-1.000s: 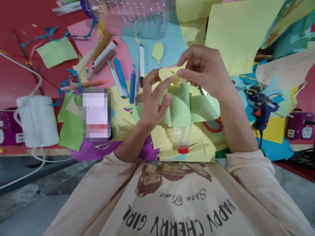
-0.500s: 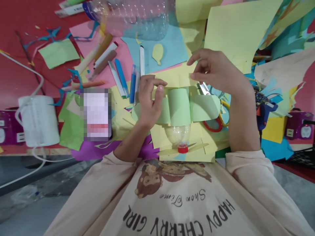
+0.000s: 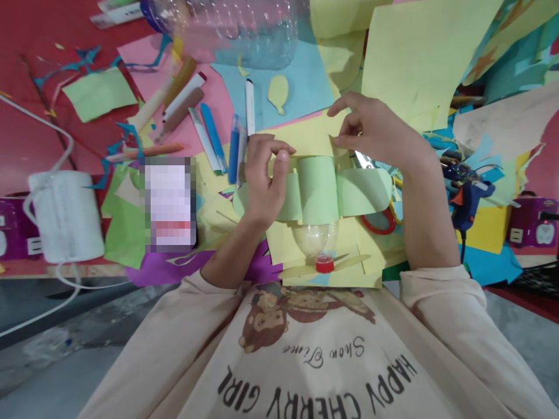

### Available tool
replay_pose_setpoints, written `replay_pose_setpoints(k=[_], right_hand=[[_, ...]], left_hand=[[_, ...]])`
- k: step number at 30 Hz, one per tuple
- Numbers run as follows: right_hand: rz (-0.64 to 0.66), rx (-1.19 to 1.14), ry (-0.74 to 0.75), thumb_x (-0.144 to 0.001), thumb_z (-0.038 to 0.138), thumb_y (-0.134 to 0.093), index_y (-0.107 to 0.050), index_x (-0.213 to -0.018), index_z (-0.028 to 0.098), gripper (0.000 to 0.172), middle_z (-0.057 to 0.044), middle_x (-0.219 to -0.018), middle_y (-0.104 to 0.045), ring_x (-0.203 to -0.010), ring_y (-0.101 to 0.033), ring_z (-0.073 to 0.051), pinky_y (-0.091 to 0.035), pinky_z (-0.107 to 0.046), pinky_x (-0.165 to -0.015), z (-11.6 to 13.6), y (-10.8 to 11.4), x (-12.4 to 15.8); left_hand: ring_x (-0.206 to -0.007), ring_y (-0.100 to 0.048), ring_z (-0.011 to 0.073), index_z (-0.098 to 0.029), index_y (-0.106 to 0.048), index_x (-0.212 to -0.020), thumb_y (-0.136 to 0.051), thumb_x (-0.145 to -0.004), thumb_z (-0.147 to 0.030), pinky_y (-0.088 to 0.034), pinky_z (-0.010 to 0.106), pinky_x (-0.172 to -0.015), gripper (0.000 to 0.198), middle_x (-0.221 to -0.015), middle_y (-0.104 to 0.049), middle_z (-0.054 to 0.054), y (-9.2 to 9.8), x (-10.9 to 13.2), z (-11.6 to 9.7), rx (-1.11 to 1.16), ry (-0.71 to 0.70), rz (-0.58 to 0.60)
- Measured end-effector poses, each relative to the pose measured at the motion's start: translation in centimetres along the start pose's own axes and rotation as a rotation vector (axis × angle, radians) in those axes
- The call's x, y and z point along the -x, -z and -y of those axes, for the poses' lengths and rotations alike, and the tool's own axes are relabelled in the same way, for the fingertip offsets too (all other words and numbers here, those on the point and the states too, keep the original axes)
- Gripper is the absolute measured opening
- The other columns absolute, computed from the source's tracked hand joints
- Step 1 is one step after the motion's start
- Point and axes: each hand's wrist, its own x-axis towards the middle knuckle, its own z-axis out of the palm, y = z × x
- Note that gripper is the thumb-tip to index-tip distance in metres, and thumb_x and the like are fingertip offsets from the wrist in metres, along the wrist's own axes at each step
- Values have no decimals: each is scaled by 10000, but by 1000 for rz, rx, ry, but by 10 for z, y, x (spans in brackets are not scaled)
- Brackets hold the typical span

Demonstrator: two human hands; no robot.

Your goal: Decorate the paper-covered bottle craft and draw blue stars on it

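In front of me lies a clear plastic bottle (image 3: 314, 237) with a red cap (image 3: 324, 263) toward my body. Green paper (image 3: 318, 189) wraps it, and rounded green wings (image 3: 364, 191) stick out on both sides. A piece of yellow paper (image 3: 312, 142) is at the wrapped bottle's far end. My left hand (image 3: 266, 177) is over the left wing, its thumb and forefinger closed at the yellow paper's left edge. Close to that paper's right edge hovers my right hand (image 3: 367, 125), thumb and forefinger apart, nothing visible between them. Scissors (image 3: 379, 218) lie partly under the right wing.
Left of the bottle are several markers (image 3: 213, 137) and a phone (image 3: 170, 203) with a blurred screen. A large clear bottle (image 3: 236, 32) lies at the back. A blue glue gun (image 3: 467, 203) is on the right, a white cylindrical object (image 3: 65, 215) far left. Coloured paper scraps cover the table.
My right hand has shifted slightly left and toward me, its thumb nearer the yellow paper's edge. My left hand stays nearly still. The view has turned slightly.
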Motion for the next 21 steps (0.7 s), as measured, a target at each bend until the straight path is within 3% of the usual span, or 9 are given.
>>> replay_pose_setpoints(k=[7,11,13,16,18,21], right_hand=[[-28,44,15,-818,188,-697,-603,-1088,276,299,33,-656,-648,-556,-513,-191,-371,-325,-539,-3,-5,-2],[-68,126,33,-837,194,-669,-605,-1119,269,299,0,-747,-688,-649,-614,-227,-457,-357,-591,-3,-7,0],[-172,189,107,-820,162,-669,-609,-1126,249,324,-55,-951,-727,-830,-678,-261,-526,-395,-688,-3,-11,5],[-366,322,264,-857,101,-594,-632,-1118,254,305,-102,-1240,-697,-1125,-650,-279,-562,-452,-903,-5,-25,17],[-412,408,370,-958,146,-502,-659,-1111,259,247,-103,-1245,-710,-1187,-632,-265,-538,-468,-1007,-10,-36,26],[-446,454,489,-1028,192,-414,-678,-1164,222,298,-113,-1245,-717,-1188,-639,-258,-528,-483,-1032,-22,-53,35]], left_hand=[[-848,-627,218,-286,-644,-818,-484,-1028,-555,-483,411,-805,377,-813,-640,36,-1,-1,-1,4,35,11],[-860,-630,229,-303,-641,-814,-489,-1020,-566,-495,424,-802,367,-823,-636,43,0,0,-2,3,57,21],[-860,-634,229,-310,-632,-815,-473,-1022,-579,-507,425,-780,374,-824,-633,44,0,0,-2,-19,59,33],[-835,-630,215,-291,-628,-817,-452,-1037,-559,-511,424,-755,390,-809,-632,36,-1,0,-1,-42,20,20],[-826,-626,211,-283,-626,-815,-446,-1042,-555,-505,424,-753,397,-794,-631,30,-2,0,-1,-40,0,13],[-874,-628,226,-296,-609,-836,-430,-1026,-623,-495,436,-807,418,-819,-633,33,-1,1,-1,-18,65,41]])
